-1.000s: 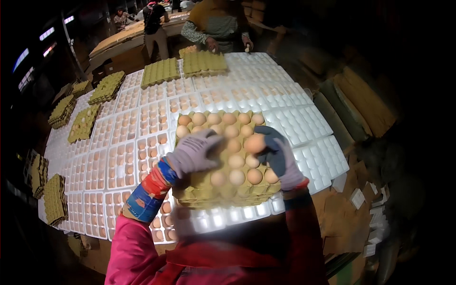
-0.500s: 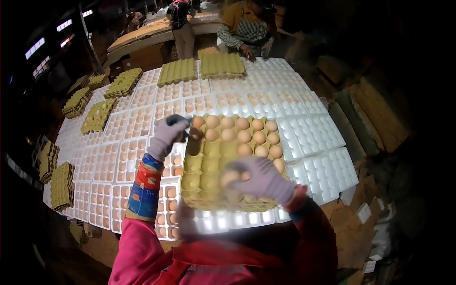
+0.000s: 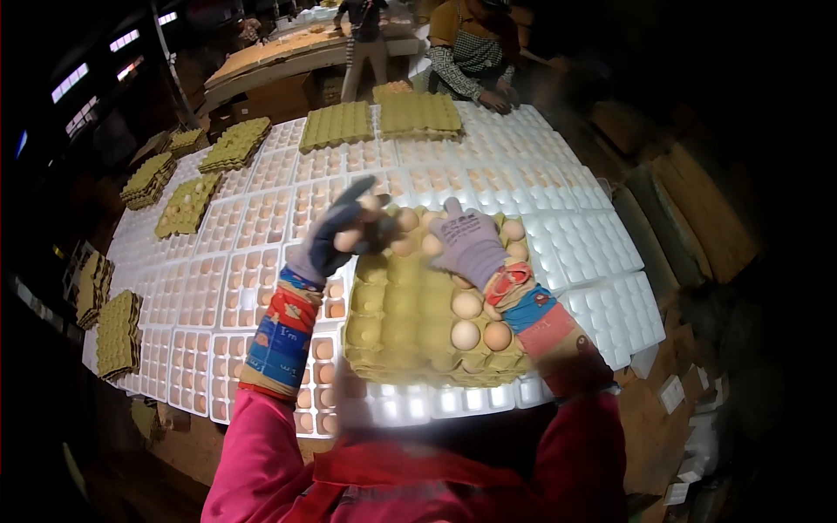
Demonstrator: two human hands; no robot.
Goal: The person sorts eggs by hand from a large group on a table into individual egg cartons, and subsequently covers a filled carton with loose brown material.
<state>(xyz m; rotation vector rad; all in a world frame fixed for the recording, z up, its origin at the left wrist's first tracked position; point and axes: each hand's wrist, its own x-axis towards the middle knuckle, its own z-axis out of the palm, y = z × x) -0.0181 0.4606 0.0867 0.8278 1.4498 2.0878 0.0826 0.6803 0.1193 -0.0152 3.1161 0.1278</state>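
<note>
Sleeves (image 3: 257, 458): pink-red, both reaching up from our near edge.
Cuffs (image 3: 283, 336): patterned cloth; the left bore short printed lettering, not copied here; marks on the right were too small for us to make out.
Front pack (image 3: 401, 404): white, moulded, just before the tray (image 3: 388, 336), nearest our body.
Tray, condition: yellow-green pulp, on a stack; left and near-left cups bare. We judged it light and stiff, apt to flex under load, best lifted by two opposite rims.
Eggs (image 3: 466, 335), location: in the tray's right and far cups, with more in hand.
Eggs, handling: light, smooth and hard-shelled, by our judgement; brittle, and prone to slip or roll. We would have held each around its widest part, with soft, even pressure and no knocking of shells.
Right hand (image 3: 469, 244): palm down over the tray's far right part, fingers spread above eggs, one at the fingertips; we could not tell whether any was gripped.
Right glove (image 3: 488, 253): lilac, with dark print across the back, too small for us to read.
Left hand (image 3: 323, 248): above the tray's far left corner, blurred; fingers curled around an egg in the palm, a second seemingly held higher, one finger raised.
Filled packs (image 3: 261, 222): white, to the left, eggs in rows; we found no legible label.
Right packs (image 3: 593, 240): white, domed, contents hidden from us.
Far trays (image 3: 420, 115): pulp, lying across packs.
Co-worker (image 3: 471, 65): at the far edge, hands low over the packs.
Brands: none that we could identify.
</note>
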